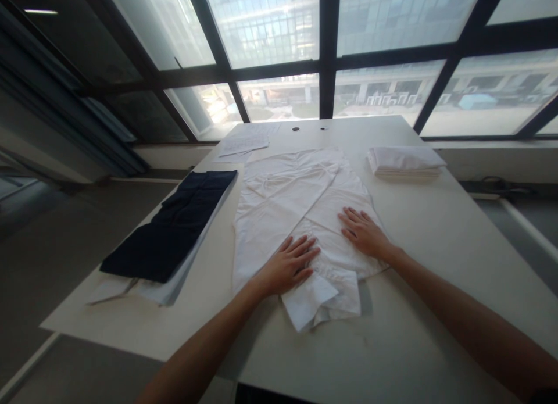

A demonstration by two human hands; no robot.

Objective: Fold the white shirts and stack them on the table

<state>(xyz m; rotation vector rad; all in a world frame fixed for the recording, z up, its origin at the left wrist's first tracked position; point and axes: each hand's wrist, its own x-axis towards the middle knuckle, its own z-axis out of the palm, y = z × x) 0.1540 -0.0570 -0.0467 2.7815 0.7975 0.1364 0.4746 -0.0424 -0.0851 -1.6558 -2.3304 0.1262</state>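
Note:
A white shirt [283, 218] lies spread on the table in front of me, its sleeves folded across the body and its collar end toward me. Resting flat on the cloth near the collar [311, 302] is my left hand [288, 264], fingers stretched out. My right hand [364, 232] presses flat on the shirt's right side, with its fingers slightly spread. Neither hand grips the fabric. Wrinkles run across the far part of the shirt.
Dark navy folded clothing [174, 229] lies on white cloth or paper at the table's left edge. Papers [244, 142] sit at the back left. A stack of folded white cloth [405, 160] is at the right. Large windows [279, 96] stand behind the white table [436, 235].

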